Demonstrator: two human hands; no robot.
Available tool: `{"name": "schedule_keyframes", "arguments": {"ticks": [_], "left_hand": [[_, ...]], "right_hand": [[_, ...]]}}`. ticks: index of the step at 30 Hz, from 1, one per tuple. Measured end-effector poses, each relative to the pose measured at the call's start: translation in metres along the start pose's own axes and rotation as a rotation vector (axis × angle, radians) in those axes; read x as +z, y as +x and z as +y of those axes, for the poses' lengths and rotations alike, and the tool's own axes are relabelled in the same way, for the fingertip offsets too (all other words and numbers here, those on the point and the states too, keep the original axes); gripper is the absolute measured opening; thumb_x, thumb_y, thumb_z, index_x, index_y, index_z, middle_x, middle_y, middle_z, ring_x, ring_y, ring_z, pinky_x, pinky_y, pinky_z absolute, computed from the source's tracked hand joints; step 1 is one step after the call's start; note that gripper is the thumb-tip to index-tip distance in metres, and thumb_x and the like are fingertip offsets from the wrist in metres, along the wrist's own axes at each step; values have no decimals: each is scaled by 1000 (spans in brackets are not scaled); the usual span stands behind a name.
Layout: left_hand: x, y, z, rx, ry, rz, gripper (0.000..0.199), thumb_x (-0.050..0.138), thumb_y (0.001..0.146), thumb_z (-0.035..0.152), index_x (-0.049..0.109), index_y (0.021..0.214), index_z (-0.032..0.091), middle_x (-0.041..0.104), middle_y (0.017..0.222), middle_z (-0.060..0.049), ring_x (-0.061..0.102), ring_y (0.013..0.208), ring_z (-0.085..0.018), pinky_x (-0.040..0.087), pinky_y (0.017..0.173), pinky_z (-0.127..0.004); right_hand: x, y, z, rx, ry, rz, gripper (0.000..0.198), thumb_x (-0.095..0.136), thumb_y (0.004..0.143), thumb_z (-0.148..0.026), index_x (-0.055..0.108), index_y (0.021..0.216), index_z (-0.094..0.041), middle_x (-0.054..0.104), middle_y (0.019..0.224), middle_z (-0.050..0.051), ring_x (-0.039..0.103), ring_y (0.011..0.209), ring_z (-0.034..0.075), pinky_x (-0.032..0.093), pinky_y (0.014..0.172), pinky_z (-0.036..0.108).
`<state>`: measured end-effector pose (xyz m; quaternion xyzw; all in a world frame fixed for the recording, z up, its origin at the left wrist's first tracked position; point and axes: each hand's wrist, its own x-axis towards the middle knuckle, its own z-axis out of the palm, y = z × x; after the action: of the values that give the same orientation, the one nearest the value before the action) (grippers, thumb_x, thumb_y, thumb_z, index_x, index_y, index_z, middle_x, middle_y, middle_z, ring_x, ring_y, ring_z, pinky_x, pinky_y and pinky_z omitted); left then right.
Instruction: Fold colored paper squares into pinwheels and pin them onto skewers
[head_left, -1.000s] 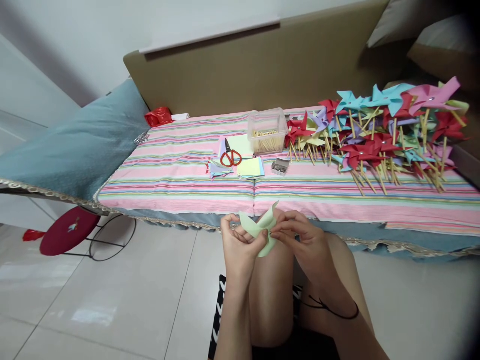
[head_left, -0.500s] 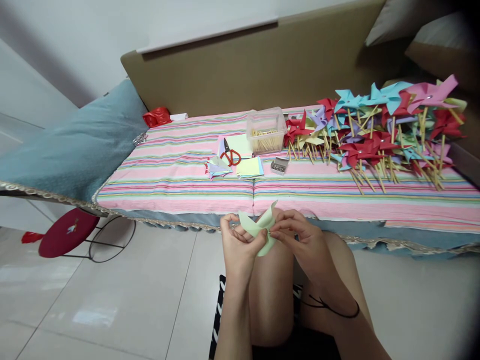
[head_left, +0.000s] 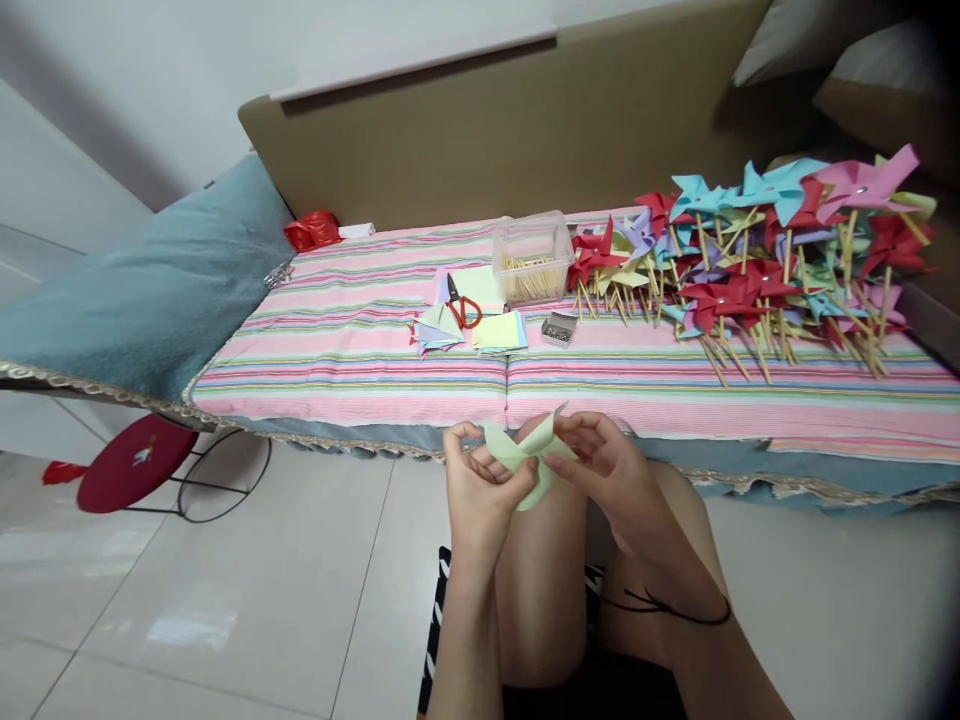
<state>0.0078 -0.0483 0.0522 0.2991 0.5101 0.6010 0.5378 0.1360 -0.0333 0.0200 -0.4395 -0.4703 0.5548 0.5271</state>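
pale green paper (head_left: pixel 540 437), folded inward with pointed flaps standing up, is held in both hands above the person's knees, just short of the front edge of the sofa (head_left: pixel 450 150). the left hand (head_left: pixel 484 490) has a narrow grip on it, thumb pressed near the middle and fingers behind. the right hand (head_left: pixel 611 475) also has a narrow grip, its thumb and fingers around the right-hand flap; whether anything small sits between those fingertips, i cannot tell. a dark cord (head_left: pixel 667 607) circles the right wrist.

on the striped cloth (head_left: pixel 345 345) over the seat, between front and back edges, a stack of paper squares (head_left: pixel 495 332) lies beside a small open box (head_left: pixel 559 330) of metal bits. red-handled scissors (head_left: pixel 469 313) rest near a pile of paper pieces (head_left: pixel 439 328). toward the back edge stands a clear plastic box (head_left: pixel 534 245) with thin sticks (head_left: pixel 529 285) inside. finished pinwheels (head_left: pixel 765 285) in red, blue, pink and purple crowd the right end. near the back left corner sits a red plastic bag (head_left: pixel 311 231), touching or just beside a white roll (head_left: pixel 356 231).
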Motion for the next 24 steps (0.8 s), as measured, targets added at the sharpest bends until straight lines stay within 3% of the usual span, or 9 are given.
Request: {"name": "schedule_keyframes", "arguments": {"ticks": [4, 10, 15, 21, 24], "left_hand": [[-2, 0, 0, -10, 10, -43, 57, 77, 59, 17, 30, 89, 25, 66, 59, 7, 63, 51, -11, 46, 51, -18], [-5, -1, 2, -46, 79, -42, 57, 77, 60, 20, 31, 92, 25, 68, 62, 4, 61, 50, -12, 47, 51, -21], [-1, -2, 3, -34, 72, 4, 58, 77, 58, 20, 30, 90, 25, 66, 58, 6, 59, 47, -12, 44, 49, -19], [0, -2, 3, -7, 73, 35, 55, 74, 61, 17, 28, 90, 26, 64, 56, 7, 59, 46, -11, 44, 50, -19], [-1, -2, 2, -16, 74, 37, 56, 74, 61, 17, 27, 90, 26, 67, 60, 5, 61, 49, -12, 46, 51, -20]], "right_hand": [[-1, 0, -4, 102, 111, -93, 47, 74, 71, -38, 45, 106, -26, 72, 100, 6, 66, 95, 23, 54, 77, 36], [-2, 0, -5, 117, 156, -42, 54, 78, 67, -32, 43, 107, -25, 75, 85, 3, 69, 85, 22, 55, 72, 34], [3, -2, -5, 10, 110, -33, 53, 77, 69, -29, 39, 106, -27, 72, 83, 1, 69, 81, 20, 55, 73, 35], [12, -5, -3, -212, 66, 104, 55, 77, 68, -17, 36, 102, -31, 62, 113, 3, 65, 95, 18, 53, 83, 36], [11, -5, -3, -315, -7, 104, 49, 76, 69, -14, 43, 101, -30, 57, 118, 4, 59, 110, 20, 51, 88, 38]]}}
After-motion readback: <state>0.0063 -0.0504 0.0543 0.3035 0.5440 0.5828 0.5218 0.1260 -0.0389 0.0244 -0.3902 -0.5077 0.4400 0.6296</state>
